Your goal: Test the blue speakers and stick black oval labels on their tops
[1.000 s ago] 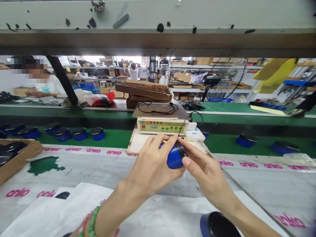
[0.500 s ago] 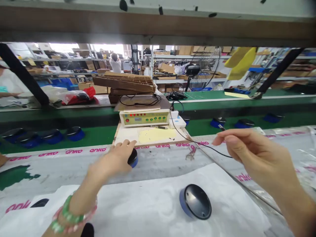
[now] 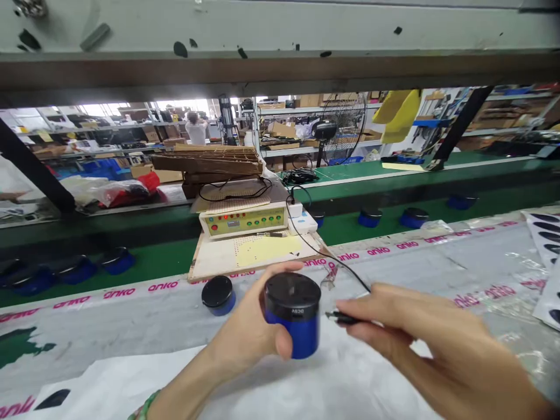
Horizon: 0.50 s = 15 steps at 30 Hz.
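Fingers of the left hand (image 3: 247, 338) had newly wrapped a black-topped blue plastic cylinder (image 3: 292, 318); the right hand (image 3: 415, 338) pinched the thin black cable's plug (image 3: 340, 318) just beside it, not yet inserted.

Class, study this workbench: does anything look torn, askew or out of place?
The grey table cover seems worn through at the far left, baring a ragged green patch. The cardboard trays behind the tester box lie tilted. The blue speaker in the left hand looks undamaged.
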### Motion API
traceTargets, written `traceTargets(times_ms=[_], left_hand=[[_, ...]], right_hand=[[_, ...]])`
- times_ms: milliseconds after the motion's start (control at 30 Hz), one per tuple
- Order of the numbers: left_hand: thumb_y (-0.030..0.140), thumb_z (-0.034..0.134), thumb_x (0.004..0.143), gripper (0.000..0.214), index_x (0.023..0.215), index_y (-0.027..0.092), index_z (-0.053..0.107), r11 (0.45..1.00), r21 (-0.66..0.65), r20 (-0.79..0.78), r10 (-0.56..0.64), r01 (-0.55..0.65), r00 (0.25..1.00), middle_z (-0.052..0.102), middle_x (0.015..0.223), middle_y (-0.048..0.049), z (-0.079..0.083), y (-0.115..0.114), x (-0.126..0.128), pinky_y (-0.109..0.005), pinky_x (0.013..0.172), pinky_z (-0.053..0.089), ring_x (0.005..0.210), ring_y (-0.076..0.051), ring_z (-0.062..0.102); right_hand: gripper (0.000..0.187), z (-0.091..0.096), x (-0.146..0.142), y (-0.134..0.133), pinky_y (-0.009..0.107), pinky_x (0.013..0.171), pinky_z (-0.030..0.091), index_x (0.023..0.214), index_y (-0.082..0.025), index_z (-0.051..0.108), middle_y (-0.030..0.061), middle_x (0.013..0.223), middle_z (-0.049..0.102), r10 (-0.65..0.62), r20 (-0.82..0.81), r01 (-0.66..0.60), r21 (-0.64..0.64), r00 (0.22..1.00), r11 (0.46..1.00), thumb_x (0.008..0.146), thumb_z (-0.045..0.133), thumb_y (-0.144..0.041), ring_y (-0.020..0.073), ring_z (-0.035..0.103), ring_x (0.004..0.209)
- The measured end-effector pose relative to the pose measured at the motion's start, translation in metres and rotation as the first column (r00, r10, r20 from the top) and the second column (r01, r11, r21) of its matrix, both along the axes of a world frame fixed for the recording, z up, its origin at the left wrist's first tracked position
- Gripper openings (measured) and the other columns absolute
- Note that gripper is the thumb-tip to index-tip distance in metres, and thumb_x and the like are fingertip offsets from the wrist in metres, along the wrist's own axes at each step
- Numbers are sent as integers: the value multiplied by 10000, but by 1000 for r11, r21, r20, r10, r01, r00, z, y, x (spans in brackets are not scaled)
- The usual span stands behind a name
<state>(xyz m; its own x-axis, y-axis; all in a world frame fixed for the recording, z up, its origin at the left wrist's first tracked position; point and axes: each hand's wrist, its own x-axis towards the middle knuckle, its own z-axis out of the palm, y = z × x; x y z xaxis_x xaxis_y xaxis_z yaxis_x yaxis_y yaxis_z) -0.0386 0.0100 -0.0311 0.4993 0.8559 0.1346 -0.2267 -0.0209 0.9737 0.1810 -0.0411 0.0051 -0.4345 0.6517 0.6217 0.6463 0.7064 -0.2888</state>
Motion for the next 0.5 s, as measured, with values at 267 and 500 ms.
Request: traceTargets(times_ms=[267, 500], left_hand=[[786, 682, 468, 887, 1150, 234, 553, 985, 75, -10, 155, -154, 988, 621, 1032, -81, 5, -7, -2, -341, 762, 503, 922, -261, 593], [746, 656, 569, 861, 1252, 296, 387, 900, 330, -242, 372, -284, 896, 620, 1048, -49, 11, -12, -7, -353, 803, 503, 893, -226, 613]], right_hand=[[219, -4, -30, 3, 266, 571, 466, 1133, -171, 549, 11, 731, 670, 39, 44, -46, 192, 998, 980, 916, 528, -144, 140, 575, 607], [373, -7, -27, 0, 342, 543, 453, 1190, -157, 547, 70, 759, 709, -186, 226, 73, 431, 956, 899, 834, 467, -78, 240, 639, 671]])
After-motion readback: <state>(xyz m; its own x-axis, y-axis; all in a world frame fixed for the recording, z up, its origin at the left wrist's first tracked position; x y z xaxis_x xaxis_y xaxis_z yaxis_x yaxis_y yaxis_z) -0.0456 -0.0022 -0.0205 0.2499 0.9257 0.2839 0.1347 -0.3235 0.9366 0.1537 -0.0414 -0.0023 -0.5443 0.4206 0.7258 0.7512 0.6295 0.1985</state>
